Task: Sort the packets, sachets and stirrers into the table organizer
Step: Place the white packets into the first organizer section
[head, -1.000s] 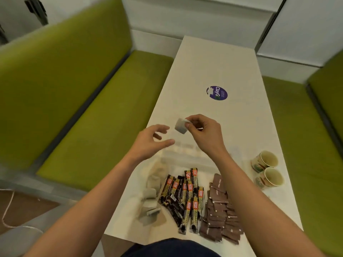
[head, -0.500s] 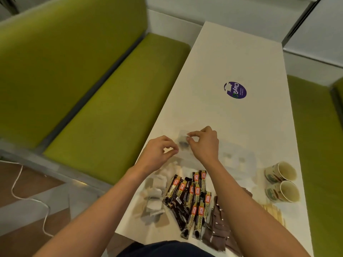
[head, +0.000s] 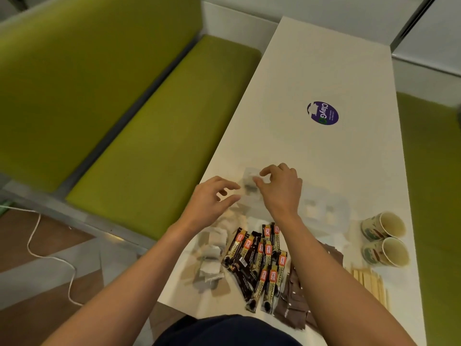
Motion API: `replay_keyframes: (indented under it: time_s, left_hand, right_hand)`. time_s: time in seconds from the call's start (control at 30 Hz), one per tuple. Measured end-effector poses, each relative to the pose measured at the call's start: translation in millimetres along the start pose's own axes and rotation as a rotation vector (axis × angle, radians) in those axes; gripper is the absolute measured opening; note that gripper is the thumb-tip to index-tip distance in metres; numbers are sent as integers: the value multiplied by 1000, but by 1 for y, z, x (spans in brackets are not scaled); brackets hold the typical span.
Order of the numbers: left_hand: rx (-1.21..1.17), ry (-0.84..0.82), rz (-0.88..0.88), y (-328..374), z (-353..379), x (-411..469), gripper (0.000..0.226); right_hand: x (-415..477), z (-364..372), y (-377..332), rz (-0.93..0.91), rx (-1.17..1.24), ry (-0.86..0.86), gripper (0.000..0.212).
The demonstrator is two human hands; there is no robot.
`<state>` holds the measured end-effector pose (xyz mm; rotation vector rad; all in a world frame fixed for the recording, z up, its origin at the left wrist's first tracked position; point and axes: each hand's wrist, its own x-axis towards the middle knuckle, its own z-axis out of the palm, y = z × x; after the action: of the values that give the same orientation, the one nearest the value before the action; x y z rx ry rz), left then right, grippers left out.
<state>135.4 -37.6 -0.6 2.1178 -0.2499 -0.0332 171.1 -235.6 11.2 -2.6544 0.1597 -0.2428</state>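
A clear table organizer (head: 324, 208) stands on the white table (head: 324, 58), blurred and hard to make out. A small pale packet (head: 249, 184) sits in its left end. My right hand (head: 280, 188) hovers just right of that packet, thumb and forefinger curled and apart. A little left of the organizer, my left hand (head: 212, 202) has loosely curled fingers and holds nothing. Nearer me lie a pile of pale tea bags (head: 212, 249), black coffee sticks (head: 259, 260), brown sachets (head: 294, 303) and wooden stirrers (head: 371, 283).
Two paper cups (head: 385, 238) lie on their sides at the table's right edge. A purple sticker (head: 322, 113) marks the far middle. Green benches (head: 149, 146) flank the table. A white cable (head: 50, 258) runs over the floor at left.
My right hand brought the pale packet down from the air to the organizer's left end, and its thumb and forefinger have parted. My left hand followed alongside. The view shifted left.
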Motion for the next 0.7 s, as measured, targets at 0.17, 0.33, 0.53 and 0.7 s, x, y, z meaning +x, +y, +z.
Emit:
replay_keyframes:
  time_s: [0.17,0.33,0.53,0.7]
  left_hand:
    - [-100,120,-90,1,-26,-50,12]
    - [-130,127,-155,-8,-38,-127,18]
    - [-48,39,-81,-19,-18,-190,35]
    - [115,54,40,-23,-5,-185,35]
  right_hand:
    - [-30,-29,1,-82,214,14,13]
    - [-112,-51,-7,-320,450,-163,8]
    - [-176,-21,13,-574,348,-326,22]
    - [-183,-1,12,-626,238,-310,21]
